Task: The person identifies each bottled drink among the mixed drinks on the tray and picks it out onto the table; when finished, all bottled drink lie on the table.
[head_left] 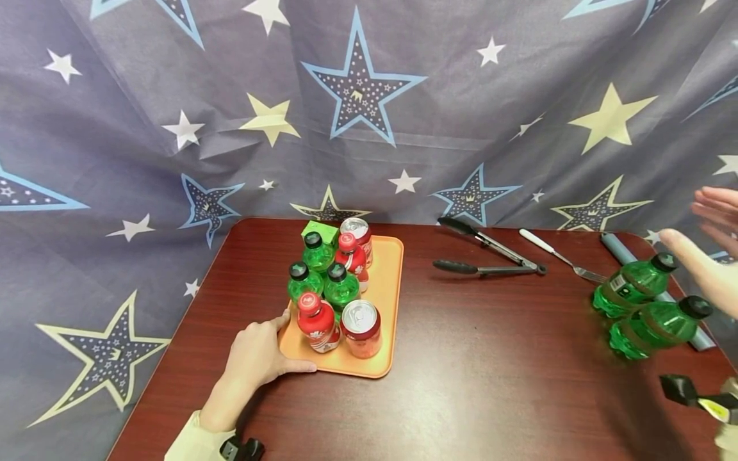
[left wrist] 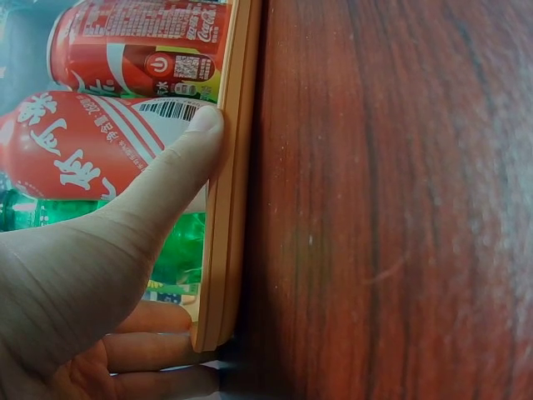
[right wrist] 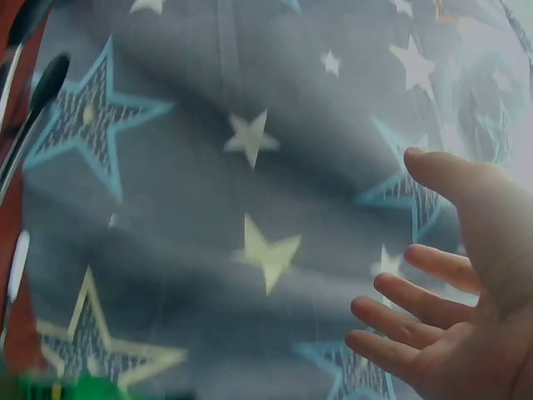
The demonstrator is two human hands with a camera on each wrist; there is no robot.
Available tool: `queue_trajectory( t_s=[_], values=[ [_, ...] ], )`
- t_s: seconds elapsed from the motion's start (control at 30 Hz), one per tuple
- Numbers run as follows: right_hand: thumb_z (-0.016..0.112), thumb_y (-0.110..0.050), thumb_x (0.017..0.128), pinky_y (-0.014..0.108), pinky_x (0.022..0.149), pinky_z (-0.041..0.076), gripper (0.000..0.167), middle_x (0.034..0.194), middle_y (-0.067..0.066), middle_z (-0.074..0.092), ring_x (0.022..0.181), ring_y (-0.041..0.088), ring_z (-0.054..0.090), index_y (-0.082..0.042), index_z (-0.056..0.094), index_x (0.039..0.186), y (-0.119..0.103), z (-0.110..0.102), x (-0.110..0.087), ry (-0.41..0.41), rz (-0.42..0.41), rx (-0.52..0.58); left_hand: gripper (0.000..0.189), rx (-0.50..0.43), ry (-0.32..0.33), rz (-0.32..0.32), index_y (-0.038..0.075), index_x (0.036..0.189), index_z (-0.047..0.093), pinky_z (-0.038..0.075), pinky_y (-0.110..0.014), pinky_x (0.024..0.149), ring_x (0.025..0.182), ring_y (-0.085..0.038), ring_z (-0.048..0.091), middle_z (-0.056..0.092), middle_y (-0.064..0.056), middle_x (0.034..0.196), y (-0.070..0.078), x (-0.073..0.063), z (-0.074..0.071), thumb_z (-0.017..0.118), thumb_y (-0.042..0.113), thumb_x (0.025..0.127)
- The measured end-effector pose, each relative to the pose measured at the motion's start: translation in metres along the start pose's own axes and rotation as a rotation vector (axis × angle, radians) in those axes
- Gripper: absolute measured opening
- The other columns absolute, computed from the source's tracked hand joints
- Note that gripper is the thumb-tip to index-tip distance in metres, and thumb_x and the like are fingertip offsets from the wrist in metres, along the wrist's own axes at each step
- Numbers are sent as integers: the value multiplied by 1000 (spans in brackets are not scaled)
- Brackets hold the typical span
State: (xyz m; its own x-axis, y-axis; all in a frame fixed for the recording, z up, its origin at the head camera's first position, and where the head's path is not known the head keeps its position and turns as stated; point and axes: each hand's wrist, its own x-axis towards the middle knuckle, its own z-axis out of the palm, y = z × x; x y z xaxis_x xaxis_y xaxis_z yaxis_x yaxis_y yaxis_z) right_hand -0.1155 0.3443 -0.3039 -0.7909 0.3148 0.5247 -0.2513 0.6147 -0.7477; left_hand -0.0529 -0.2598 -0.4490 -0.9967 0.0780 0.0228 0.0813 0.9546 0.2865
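My left hand (head_left: 259, 351) grips the near left corner of an orange tray (head_left: 384, 282), thumb along the front rim and fingers on the left side. On the tray stand green bottles (head_left: 341, 288) with black caps, a red bottle (head_left: 318, 323) near the front, another red bottle (head_left: 353, 258) farther back, a red can (head_left: 362, 330), a second can (head_left: 359, 232) and a green box (head_left: 320, 230). At the far right, my right hand (head_left: 712, 256) is raised, fingers spread and holding nothing. Beside it are two green bottles (head_left: 631, 288), (head_left: 654, 328) with black caps.
Black-tipped tongs (head_left: 490, 253) lie spread at the back of the dark red table (head_left: 461, 384). Right of them are a white-handled fork (head_left: 559, 256) and a grey-blue strip (head_left: 619, 250), partly behind the green bottles. A star-patterned cloth (head_left: 438, 109) hangs behind the table.
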Motion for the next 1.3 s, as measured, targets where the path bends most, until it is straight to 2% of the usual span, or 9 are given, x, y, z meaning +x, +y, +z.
queue_trajectory(
  t_s=[0.1,0.17,0.27,0.5,0.7,0.83,0.97,1.17,1.3],
  values=[
    [77,7,87,8,105,46,63,134,-21,66,122,-8,63,-13,64,145,-19,13,7,-39,-99,105,117,0,-2,-2,-2,138,68,59,-56,74,89,-42,75,78,-26,115,0,1,0,96,73,53],
    [76,16,82,8,99,50,65,132,-13,71,118,-3,68,-7,67,141,-31,23,11,-81,-142,212,116,1,-5,-5,-2,138,68,59,-56,74,89,-42,75,78,-26,115,0,1,1,96,73,53],
    [76,21,79,8,97,52,65,132,-5,74,118,2,71,-1,67,139,-50,38,16,-149,-188,292,116,2,-9,-9,-2,137,69,59,-56,75,89,-42,75,78,-26,115,0,1,1,96,73,53],
    [82,16,78,11,94,56,66,134,-7,73,117,4,74,-2,68,140,-91,82,22,-264,-244,308,115,3,-12,-2,-2,135,70,59,-56,75,88,-41,75,78,-25,114,1,2,0,96,73,52],
    [84,8,82,18,94,59,62,135,-4,74,116,3,74,-8,69,140,-116,127,15,-381,-245,350,115,-8,-16,-4,-3,136,69,59,-57,77,89,-41,74,78,-26,115,1,3,-1,96,72,53],
    [87,-3,84,22,95,60,61,138,2,73,117,7,75,-16,69,141,-126,161,6,-473,-258,327,115,-9,-9,-6,-3,136,69,59,-57,76,88,-41,74,77,-27,115,1,2,-1,97,72,53],
    [90,-12,85,34,95,62,61,142,1,72,119,16,76,-22,69,142,-132,195,-6,-550,-280,328,114,-6,1,-4,-2,136,70,59,-58,75,87,-42,74,77,-27,113,1,1,-1,97,71,52],
    [92,-15,84,36,103,59,61,141,3,72,117,21,77,-14,70,141,-125,244,-27,-594,-397,381,113,-15,10,4,-3,135,70,59,-58,75,87,-42,74,78,-27,113,1,1,-1,98,69,52],
    [92,-17,84,40,102,60,61,138,3,74,120,24,76,-14,70,141,-122,267,-40,-661,-349,413,113,-18,13,5,-2,135,70,58,-58,75,88,-42,74,78,-27,113,0,2,-1,98,69,52]
  ],
)
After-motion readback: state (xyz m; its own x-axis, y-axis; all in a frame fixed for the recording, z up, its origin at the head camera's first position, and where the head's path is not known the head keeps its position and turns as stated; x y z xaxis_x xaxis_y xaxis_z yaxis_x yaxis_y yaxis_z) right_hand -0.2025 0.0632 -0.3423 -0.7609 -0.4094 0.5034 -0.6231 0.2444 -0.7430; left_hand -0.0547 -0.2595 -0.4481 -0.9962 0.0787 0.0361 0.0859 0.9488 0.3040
